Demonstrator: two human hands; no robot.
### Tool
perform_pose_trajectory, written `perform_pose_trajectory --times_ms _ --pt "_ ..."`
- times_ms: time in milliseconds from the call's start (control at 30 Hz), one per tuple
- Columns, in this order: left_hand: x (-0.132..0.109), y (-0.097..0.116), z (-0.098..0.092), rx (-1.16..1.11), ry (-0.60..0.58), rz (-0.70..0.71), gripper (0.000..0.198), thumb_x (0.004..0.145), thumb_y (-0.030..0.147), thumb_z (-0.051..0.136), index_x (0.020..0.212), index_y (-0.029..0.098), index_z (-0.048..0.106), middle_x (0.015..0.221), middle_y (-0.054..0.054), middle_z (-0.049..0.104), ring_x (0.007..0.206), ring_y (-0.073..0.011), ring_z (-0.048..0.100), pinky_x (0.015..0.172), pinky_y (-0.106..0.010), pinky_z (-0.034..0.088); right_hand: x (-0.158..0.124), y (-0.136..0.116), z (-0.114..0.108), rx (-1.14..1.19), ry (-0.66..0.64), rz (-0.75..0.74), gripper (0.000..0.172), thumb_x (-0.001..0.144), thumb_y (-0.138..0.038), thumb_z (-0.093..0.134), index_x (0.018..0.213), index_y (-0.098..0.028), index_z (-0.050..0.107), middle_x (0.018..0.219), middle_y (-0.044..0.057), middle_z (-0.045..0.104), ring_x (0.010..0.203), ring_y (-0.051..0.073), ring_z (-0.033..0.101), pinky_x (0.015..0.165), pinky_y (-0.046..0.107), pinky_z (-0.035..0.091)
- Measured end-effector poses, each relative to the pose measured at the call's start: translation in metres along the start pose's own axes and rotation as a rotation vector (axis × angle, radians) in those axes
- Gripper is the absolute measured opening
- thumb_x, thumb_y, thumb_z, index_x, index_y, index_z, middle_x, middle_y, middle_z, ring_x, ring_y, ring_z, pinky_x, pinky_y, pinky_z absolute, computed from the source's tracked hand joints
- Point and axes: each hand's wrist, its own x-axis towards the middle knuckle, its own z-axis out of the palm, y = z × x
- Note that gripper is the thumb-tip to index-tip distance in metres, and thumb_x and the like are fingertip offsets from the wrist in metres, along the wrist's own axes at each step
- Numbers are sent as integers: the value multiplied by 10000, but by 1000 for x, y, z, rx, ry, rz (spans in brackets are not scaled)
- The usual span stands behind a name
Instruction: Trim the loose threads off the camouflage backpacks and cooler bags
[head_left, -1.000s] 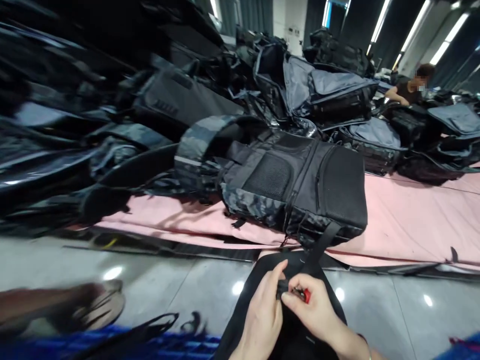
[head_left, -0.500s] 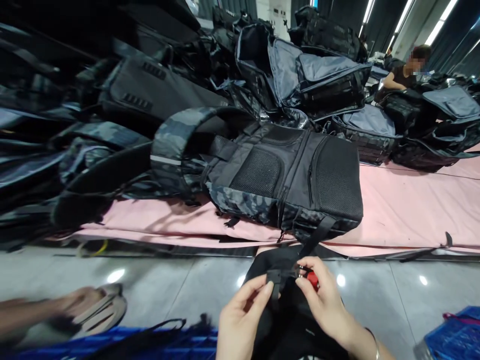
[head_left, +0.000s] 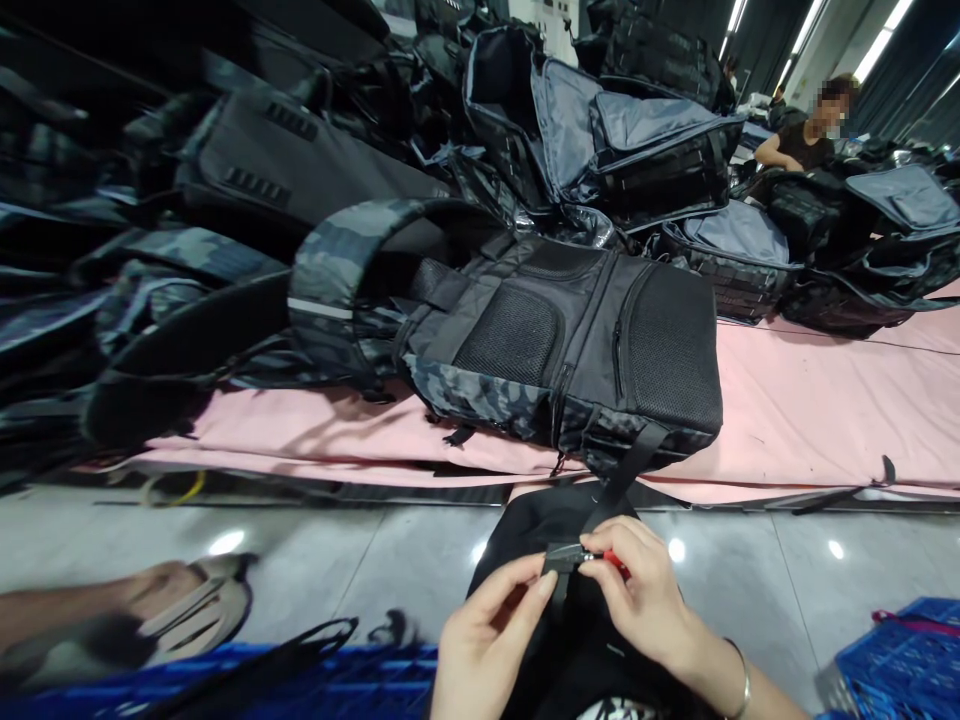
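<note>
A black camouflage backpack (head_left: 517,340) lies with its mesh back panel up on the pink-covered table. From its near right corner a black strap (head_left: 634,462) runs down to my hands over my lap. My left hand (head_left: 491,635) pinches a black plastic buckle (head_left: 561,560) between thumb and fingertips. My right hand (head_left: 637,585) is closed round a small red-handled tool (head_left: 616,562), its kind partly hidden by the fingers. The tool's metal tip is at the buckle's right end, by the strap.
Dark bags (head_left: 300,160) are heaped at the left and back, several open with grey lining. Blue crates (head_left: 900,660) stand at the lower right and lower left. A person's sandalled foot (head_left: 187,600) is at the left. Another person (head_left: 806,140) is at the far right.
My right hand and the red-handled tool have moved left, closing the gap to the buckle. My left hand keeps its pinch on the buckle, now turned more sideways. The view has shifted slightly.
</note>
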Motion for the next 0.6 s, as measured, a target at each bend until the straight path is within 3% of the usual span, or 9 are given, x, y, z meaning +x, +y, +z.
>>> perform_pose_trajectory --times_ms 233,367,600 --pt "11 -13 -8 -98 -15 -43 320 642 430 725 819 165 701 747 -29 698 694 -174 610 670 -244 501 -6 7 -1 59 39 96 109 847 -184 530 935 -195 592 831 31 628 739 151 599 664 268 488" --pt "13 -21 -12 -72 -23 -6 297 664 410 717 844 175 697 786 -24 701 721 -169 615 694 -237 498 -7 10 -1 49 9 73 161 840 -183 537 990 -192 596 884 51 621 765 159 594 662 269 499" --pt "8 -20 -10 -52 -50 18 258 693 393 693 827 173 694 756 -21 687 687 -160 596 668 -240 486 -9 15 4 29 49 40 95 857 -173 522 882 -202 609 826 36 646 763 165 607 695 285 491"
